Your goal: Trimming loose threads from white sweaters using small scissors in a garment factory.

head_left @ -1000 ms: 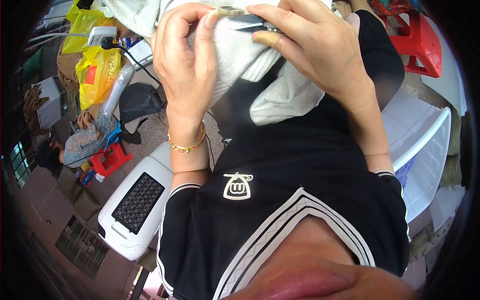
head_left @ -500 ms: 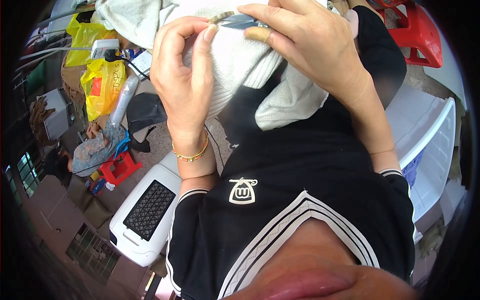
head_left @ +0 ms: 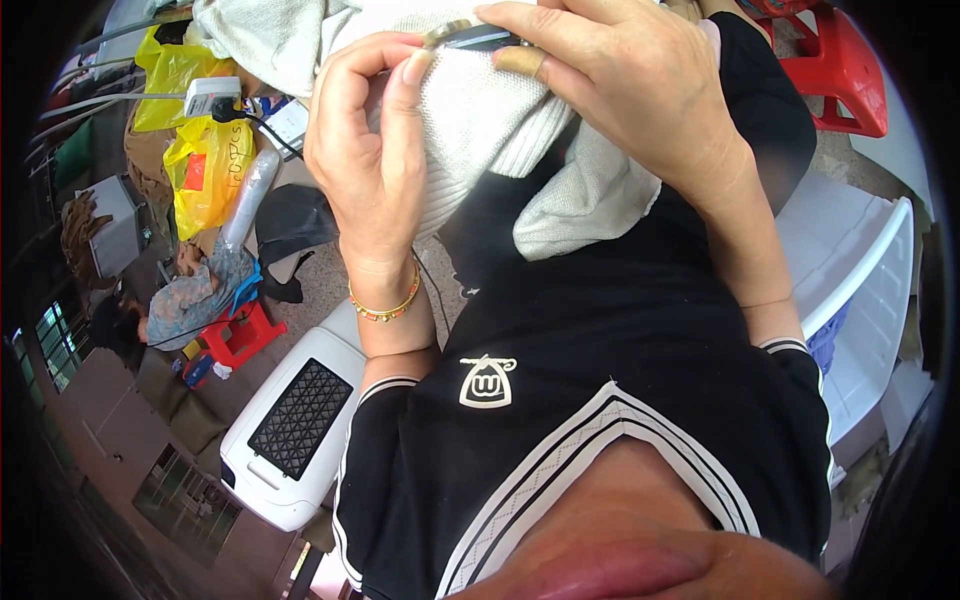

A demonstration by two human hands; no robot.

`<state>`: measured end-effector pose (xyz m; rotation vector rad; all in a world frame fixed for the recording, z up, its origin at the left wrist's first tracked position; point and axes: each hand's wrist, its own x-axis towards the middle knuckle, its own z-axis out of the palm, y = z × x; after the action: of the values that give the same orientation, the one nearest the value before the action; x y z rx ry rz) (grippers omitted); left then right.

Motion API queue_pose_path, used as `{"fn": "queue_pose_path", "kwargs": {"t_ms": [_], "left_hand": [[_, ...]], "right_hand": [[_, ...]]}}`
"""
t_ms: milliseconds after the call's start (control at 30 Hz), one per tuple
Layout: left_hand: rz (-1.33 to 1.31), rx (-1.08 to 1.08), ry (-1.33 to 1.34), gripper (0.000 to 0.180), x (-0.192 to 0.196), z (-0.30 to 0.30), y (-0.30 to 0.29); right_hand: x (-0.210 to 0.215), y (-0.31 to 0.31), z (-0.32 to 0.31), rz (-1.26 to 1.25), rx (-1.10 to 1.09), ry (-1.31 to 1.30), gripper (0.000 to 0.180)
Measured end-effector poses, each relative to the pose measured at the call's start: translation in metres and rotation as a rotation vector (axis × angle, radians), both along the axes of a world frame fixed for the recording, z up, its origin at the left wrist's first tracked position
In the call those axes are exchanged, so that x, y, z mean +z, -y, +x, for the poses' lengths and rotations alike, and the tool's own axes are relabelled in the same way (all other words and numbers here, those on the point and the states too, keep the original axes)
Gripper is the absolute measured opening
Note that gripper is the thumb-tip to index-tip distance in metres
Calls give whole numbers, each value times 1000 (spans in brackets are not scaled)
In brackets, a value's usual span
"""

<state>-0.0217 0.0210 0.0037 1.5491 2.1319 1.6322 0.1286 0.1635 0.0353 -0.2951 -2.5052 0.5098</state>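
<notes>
A cream knitted garment (head_left: 480,120) with a ribbed edge lies over my lap at the top of the view. My left hand (head_left: 370,150) pinches a narrow beige-brown edge (head_left: 445,34) between thumb and fingertips; whether it belongs to the garment I cannot tell. From the right, my right hand (head_left: 625,90) grips small metal snips (head_left: 480,38), their blades pointing left towards the pinched edge. A tan covering wraps its thumb (head_left: 520,63). The snips' handles are hidden inside that hand.
Yellow plastic bags (head_left: 205,170) and a white power strip (head_left: 213,97) with cables are at left. A white case with a black grille (head_left: 300,420) stands below. Another person (head_left: 200,295) is near a red stool (head_left: 243,335). At right are a white plastic bin (head_left: 850,300) and another red stool (head_left: 835,70).
The snips' blades look narrower and closer together than before. Both hands have shifted slightly right within the view and keep their holds.
</notes>
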Motion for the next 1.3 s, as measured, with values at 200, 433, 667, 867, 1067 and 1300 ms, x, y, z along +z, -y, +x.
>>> {"fn": "queue_pose_path", "kwargs": {"t_ms": [200, 433, 667, 867, 1067, 1300], "left_hand": [[23, -25, -3, 5, -1, -1, -3], [12, 4, -88, 6, 0, 0, -2], [-21, 6, -199, 6, 2, 2, -2], [257, 86, 128, 16, 6, -10, 17], [95, 214, 144, 15, -5, -35, 62], [-42, 140, 204, 24, -13, -18, 78]], "right_hand": [[-47, -15, -20, 190, 65, -568, 31], [-32, -9, -21, 266, 40, -604, 31], [-51, -15, -33, 312, 9, -694, 27], [6, 3, 0, -61, -21, -35, 23], [6, 7, 0, -115, -32, -78, 37], [11, 26, -12, -27, 110, -38, 54]]}}
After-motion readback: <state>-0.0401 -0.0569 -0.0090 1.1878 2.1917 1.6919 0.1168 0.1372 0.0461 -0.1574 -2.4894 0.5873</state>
